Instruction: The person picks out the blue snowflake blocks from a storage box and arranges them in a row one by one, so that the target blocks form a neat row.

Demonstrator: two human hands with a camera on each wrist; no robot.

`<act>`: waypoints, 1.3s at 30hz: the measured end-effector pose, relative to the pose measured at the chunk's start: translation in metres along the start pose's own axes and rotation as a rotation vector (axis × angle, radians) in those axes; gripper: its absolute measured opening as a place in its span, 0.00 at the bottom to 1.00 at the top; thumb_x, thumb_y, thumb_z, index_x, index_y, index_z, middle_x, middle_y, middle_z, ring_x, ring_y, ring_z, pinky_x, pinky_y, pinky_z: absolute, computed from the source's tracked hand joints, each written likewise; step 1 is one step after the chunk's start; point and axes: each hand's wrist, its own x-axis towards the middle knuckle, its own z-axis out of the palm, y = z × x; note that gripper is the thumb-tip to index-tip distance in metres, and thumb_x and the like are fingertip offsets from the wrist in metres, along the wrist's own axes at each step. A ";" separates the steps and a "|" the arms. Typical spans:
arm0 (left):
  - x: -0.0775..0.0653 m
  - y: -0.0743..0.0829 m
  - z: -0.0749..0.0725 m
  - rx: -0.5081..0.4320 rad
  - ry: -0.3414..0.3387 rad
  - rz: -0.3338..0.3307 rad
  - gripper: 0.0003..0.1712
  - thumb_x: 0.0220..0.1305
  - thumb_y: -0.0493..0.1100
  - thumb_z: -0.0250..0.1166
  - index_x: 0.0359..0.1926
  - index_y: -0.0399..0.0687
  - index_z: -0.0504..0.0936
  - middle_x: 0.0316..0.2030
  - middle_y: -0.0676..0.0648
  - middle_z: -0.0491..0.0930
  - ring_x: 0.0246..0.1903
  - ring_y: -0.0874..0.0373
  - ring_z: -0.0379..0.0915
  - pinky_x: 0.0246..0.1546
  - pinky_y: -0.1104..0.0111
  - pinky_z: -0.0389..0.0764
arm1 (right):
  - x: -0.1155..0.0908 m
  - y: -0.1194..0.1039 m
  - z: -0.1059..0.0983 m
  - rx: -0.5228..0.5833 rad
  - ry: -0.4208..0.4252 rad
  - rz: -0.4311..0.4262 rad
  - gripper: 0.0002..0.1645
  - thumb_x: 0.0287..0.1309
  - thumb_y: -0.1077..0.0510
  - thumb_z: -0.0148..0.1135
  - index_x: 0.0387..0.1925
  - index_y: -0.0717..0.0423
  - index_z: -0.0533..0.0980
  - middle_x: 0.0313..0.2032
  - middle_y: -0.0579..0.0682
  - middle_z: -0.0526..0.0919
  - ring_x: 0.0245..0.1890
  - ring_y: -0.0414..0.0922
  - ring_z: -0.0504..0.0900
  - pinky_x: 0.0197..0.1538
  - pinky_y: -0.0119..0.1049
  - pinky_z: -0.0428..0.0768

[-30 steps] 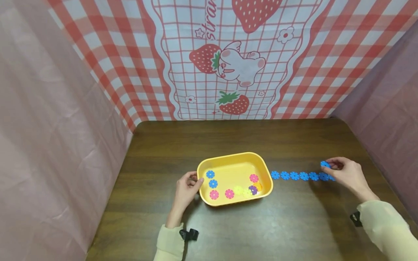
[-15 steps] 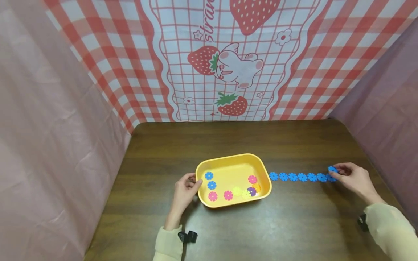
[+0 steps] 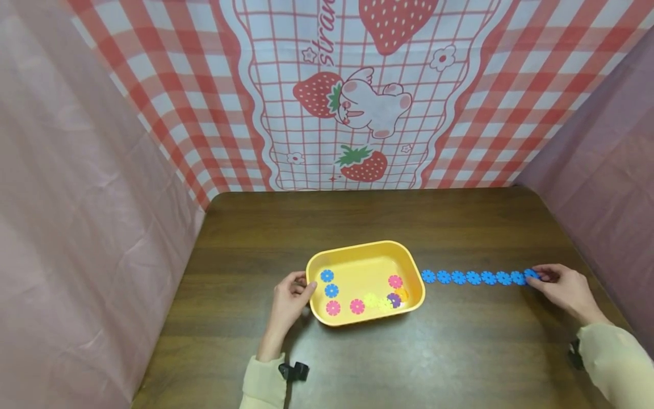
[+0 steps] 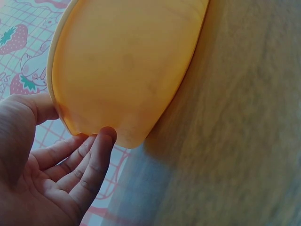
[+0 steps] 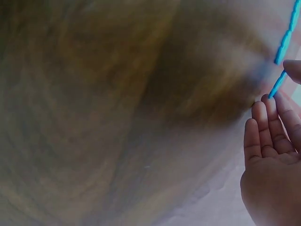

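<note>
My left hand (image 3: 289,301) grips the left end of a yellow plastic tub (image 3: 352,254), thumb over the rim and fingers against the outside wall, as the left wrist view shows. Inside the tub lie blue, pink, yellow, purple and orange flower-shaped discs. From the tub's right side a straight row of blue flower discs (image 3: 473,278) runs across the table. At its far right end my right hand (image 3: 567,289) pinches one blue flower disc (image 3: 531,275) between thumb and fingers. In the right wrist view that disc (image 5: 277,84) appears edge-on, in line with the row.
The brown wooden table (image 3: 357,363) has a checked strawberry-print cloth (image 3: 194,113) hanging behind it. Pink curtains (image 3: 92,199) hang on both sides. A black wrist mount (image 3: 294,372) sits on the left sleeve, another on the right.
My right hand has moved right and down with the blue flower disc, from above the row to its right end. The left hand keeps its hold on the tub.
</note>
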 end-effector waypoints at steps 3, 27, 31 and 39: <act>0.000 0.000 0.000 -0.002 0.001 0.001 0.17 0.61 0.37 0.71 0.48 0.31 0.81 0.35 0.42 0.81 0.29 0.55 0.79 0.26 0.72 0.79 | 0.000 0.003 0.000 -0.022 0.004 -0.013 0.25 0.56 0.51 0.72 0.45 0.68 0.81 0.37 0.64 0.85 0.30 0.21 0.69 0.31 0.25 0.69; 0.000 0.000 -0.001 0.007 -0.003 -0.009 0.17 0.61 0.37 0.71 0.48 0.32 0.81 0.35 0.41 0.80 0.29 0.55 0.79 0.25 0.72 0.79 | -0.006 0.005 0.002 0.027 0.028 -0.024 0.26 0.52 0.58 0.75 0.49 0.71 0.79 0.39 0.66 0.83 0.30 0.16 0.68 0.31 0.18 0.68; 0.000 -0.001 -0.001 0.018 0.003 -0.006 0.17 0.61 0.37 0.71 0.48 0.32 0.81 0.36 0.41 0.80 0.29 0.55 0.79 0.26 0.72 0.79 | -0.006 0.004 0.002 0.023 0.025 -0.018 0.27 0.53 0.56 0.75 0.50 0.70 0.79 0.39 0.65 0.82 0.31 0.16 0.67 0.31 0.20 0.68; 0.001 0.000 -0.001 0.015 -0.010 -0.012 0.17 0.62 0.38 0.71 0.49 0.33 0.81 0.36 0.41 0.81 0.30 0.55 0.79 0.27 0.72 0.79 | -0.003 0.005 -0.001 0.001 -0.007 -0.032 0.31 0.52 0.54 0.76 0.51 0.72 0.77 0.42 0.69 0.82 0.32 0.14 0.64 0.32 0.21 0.67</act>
